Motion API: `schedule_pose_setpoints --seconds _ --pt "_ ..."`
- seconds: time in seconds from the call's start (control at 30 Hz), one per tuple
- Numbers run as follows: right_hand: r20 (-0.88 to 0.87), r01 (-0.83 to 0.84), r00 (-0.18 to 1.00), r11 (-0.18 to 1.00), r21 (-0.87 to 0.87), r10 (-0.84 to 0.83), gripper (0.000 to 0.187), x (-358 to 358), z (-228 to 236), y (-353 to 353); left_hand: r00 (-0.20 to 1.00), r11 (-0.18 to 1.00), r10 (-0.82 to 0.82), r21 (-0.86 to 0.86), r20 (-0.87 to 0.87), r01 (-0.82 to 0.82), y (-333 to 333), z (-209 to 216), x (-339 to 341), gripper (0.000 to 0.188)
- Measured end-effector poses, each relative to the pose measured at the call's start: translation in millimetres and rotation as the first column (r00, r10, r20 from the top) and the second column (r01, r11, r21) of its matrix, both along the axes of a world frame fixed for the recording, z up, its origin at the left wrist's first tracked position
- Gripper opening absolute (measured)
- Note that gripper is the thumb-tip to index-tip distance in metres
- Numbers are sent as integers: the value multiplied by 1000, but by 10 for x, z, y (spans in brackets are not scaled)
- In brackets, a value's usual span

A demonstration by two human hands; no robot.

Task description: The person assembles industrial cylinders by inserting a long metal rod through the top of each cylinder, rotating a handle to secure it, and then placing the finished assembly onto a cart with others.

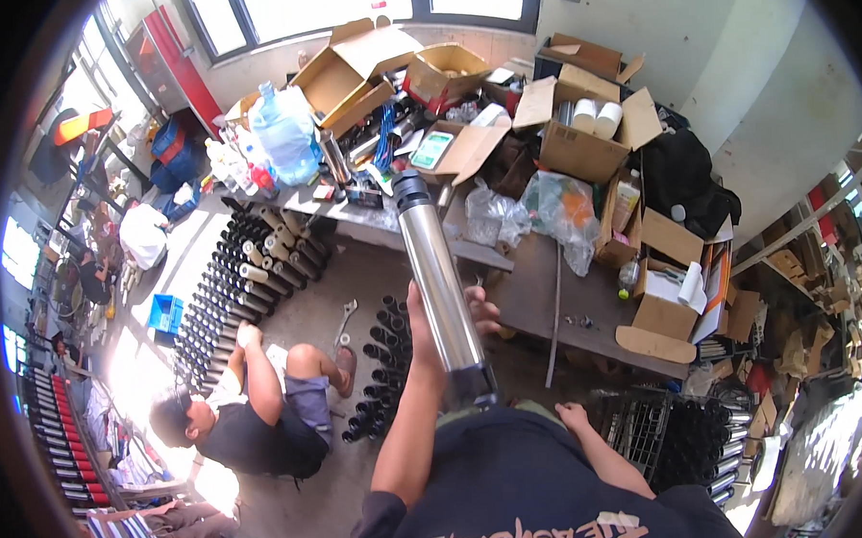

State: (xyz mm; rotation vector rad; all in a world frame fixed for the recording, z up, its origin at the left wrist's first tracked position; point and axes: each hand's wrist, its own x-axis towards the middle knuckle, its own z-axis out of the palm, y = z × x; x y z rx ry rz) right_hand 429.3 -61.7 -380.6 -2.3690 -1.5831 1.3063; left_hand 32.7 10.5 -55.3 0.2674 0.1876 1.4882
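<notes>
My left hand (422, 341) is wrapped round a long polished metal cylinder (438, 278) with black end caps. The cylinder stands tilted in front of my body, its far end over the edge of the cluttered workbench (519, 308). My thumb lies along its left side and fingertips show past its right side. Down at my right side, close to my waist, my right hand (573, 416) has its fingers curled in. Whether it holds anything is hidden. Below it is a dark wire crate (635, 428).
A co-worker (265, 425) sits low at the left beside rows of dark tubes (225, 297). More black tubes (382, 367) stand on the floor between us, near a wrench (346, 316). Open cardboard boxes (580, 147) and a large water bottle (284, 136) crowd the bench.
</notes>
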Motion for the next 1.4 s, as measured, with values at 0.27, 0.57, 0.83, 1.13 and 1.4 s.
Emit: schedule_pose_setpoints --seconds 0.27,0.57,0.83,1.13,1.4 --pt "-13 -6 1000 995 -99 4 39 -30 -25 151 958 998 61 -20 282 -57 72 -394 139 64" --pt "68 -91 993 992 -85 97 55 -36 -46 56 995 980 90 -172 -50 -97 4 49 -30 73" --pt "122 -42 991 998 -51 48 47 -62 -32 180 945 944 77 -282 -316 -172 -89 98 -128 75" --pt "103 -107 989 994 -39 110 42 -170 -110 208 997 981 39 -187 -67 -50 -134 46 -211 71" --pt "81 -140 986 987 -84 147 46 -253 -1 95 997 967 27 -250 -74 -44 -93 90 -161 67"
